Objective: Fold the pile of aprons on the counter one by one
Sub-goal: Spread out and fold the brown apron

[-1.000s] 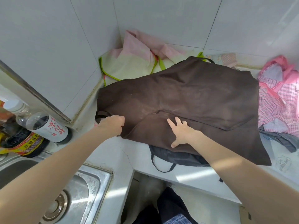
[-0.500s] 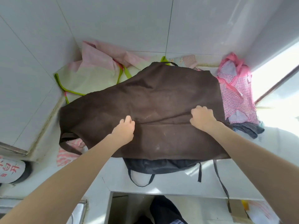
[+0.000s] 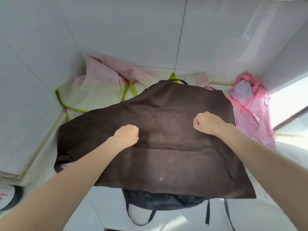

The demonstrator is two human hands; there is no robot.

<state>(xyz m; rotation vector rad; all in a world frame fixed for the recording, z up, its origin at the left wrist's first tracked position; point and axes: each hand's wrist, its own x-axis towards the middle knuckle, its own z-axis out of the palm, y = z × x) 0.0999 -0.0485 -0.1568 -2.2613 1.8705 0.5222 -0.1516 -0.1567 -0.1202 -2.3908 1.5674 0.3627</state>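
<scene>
Your left hand and right hand rest mid-frame on the brown apron, fingers curled into fists; whether they pinch cloth, I cannot tell. No legible writing.

The brown apron covers most of a dark apron at the bench's front edge (only its hem and straps show). Curled fingers hide whether the left hand or the right hand pinches cloth. A bottle is cut off at the left edge, its red marking unreadable.
</scene>
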